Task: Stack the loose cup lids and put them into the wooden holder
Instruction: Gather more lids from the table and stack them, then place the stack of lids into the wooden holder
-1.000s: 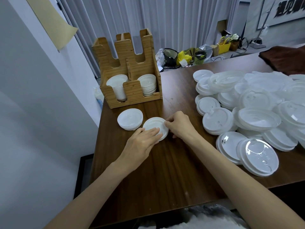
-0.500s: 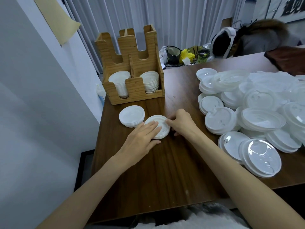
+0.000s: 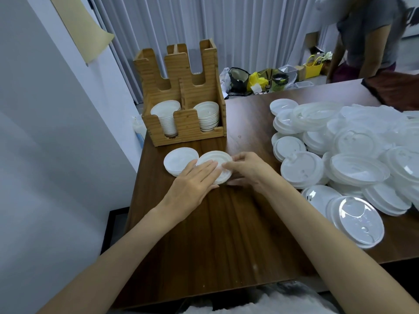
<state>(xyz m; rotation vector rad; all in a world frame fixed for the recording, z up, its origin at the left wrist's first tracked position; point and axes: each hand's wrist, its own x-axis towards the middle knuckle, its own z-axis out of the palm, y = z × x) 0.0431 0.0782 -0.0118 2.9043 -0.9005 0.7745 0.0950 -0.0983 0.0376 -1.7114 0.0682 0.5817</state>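
Beyond the table (image 3: 226,234), a person in a grey top (image 3: 367,37) is now standing upright where a bent figure was showing half a second ago. I am keeping my left hand (image 3: 192,184) flat, fingers straight, on the small lid stack (image 3: 215,158), while my right hand (image 3: 247,168) is pinching its right edge. It is sitting on the table just before the wooden holder (image 3: 188,125), touching a second lid stack (image 3: 178,162) at its left. Loose lids (image 3: 353,155) are lying heaped on the right.
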